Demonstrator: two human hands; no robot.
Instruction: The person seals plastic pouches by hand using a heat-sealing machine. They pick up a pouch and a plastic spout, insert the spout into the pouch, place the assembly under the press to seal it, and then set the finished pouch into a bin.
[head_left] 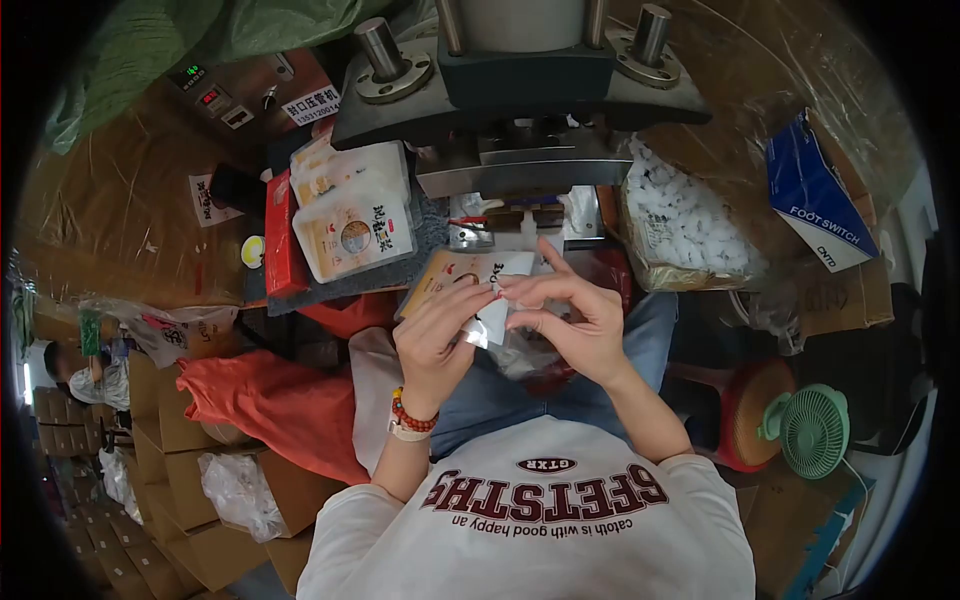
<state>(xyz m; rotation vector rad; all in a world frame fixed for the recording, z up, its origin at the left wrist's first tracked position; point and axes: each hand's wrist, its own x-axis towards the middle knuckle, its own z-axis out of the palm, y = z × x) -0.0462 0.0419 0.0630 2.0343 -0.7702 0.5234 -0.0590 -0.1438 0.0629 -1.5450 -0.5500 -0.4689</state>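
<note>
A printed plastic pouch is held in front of my lap, below the metal press. My left hand has its fingers closed on the pouch's edge. At the pouch's corner, my right hand pinches with thumb and fingers, its index finger raised; what lies between its fingertips is too small to make out. To the left, a stack of similar printed pouches rests on a grey cloth beside a red box.
A box of small white parts stands right of the press, near a blue box. A green fan and a round stool are at the lower right. Cardboard boxes and another person appear at the left.
</note>
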